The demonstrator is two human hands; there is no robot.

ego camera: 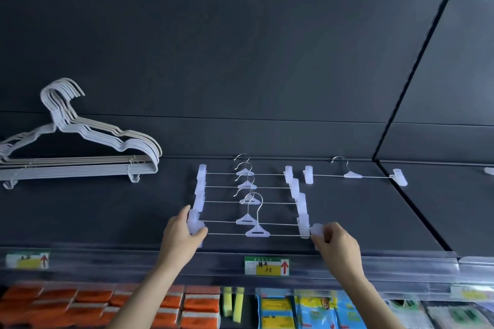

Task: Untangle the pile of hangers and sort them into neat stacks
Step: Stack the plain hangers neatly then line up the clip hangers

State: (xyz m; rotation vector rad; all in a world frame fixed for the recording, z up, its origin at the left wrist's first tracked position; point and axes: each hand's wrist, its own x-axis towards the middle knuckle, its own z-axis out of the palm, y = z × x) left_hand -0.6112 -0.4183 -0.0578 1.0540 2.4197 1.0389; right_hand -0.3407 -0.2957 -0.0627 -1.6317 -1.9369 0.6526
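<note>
Shelf: a dark store shelf carries all the hangers; there is no worktop here.
Left hand: the left hand curls round the left end clip of the nearest clip hanger, thumb on the near side.
Right hand: the right hand pinches the right end clip of the same hanger between thumb and fingertips.
Held hanger: its thin bar runs level between the two hands, low over the shelf or resting on it; I cannot tell which. Its hook points away toward the back panel.
Clip-hanger row: four more clip hangers lie just behind it, parallel and stepped back one after another, with hooks in line and clips overlapping at both ends.
Lone clip hanger: one clip hanger lies by itself to the right of the row, near its back end and not joined to it.
Coat-hanger stack: white and beige coat hangers sit nested on the left, well apart from the clip hangers, hooks all turned the same way.
Far right edge: a pale bit shows at the frame edge; too little is visible to name it.
Below the shelf: a green and yellow price label, orange packs and blue-yellow packets.
Progress: no tangled pile is in view, and two sorted groups stand formed, so the task looks well along.
Left to do: probably squaring the held hanger against the row, bringing in the lone one, and whatever lies out of view.
</note>
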